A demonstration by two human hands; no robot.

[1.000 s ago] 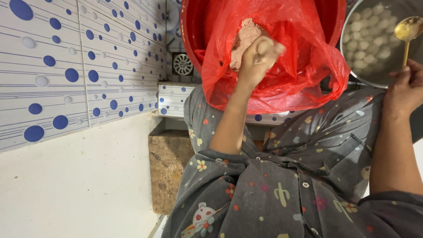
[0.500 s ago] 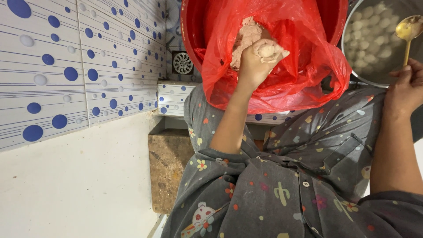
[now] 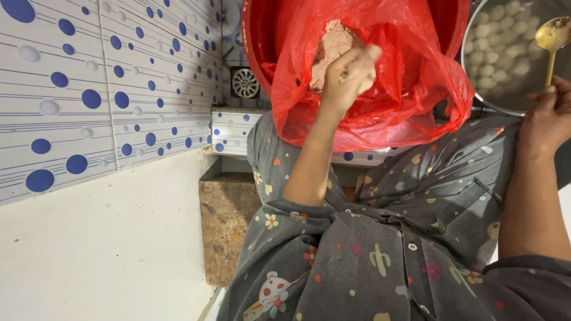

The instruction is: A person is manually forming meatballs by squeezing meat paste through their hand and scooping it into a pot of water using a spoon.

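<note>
Pink paste [image 3: 331,50] now sits just above the left hand [image 3: 351,74], whose fingers have clenched since earlier inside the red bag [image 3: 410,89], while the right hand [image 3: 550,116] grips a spoon [image 3: 552,37].

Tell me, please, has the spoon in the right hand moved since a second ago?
No. The spoon, held by the right hand, sits at the same spot over the metal pan of pale balls as before.

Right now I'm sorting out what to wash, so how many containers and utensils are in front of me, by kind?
Red tub: 1
Red plastic bag: 1
Metal pan: 1
Golden spoon: 1
Total: 4
</note>
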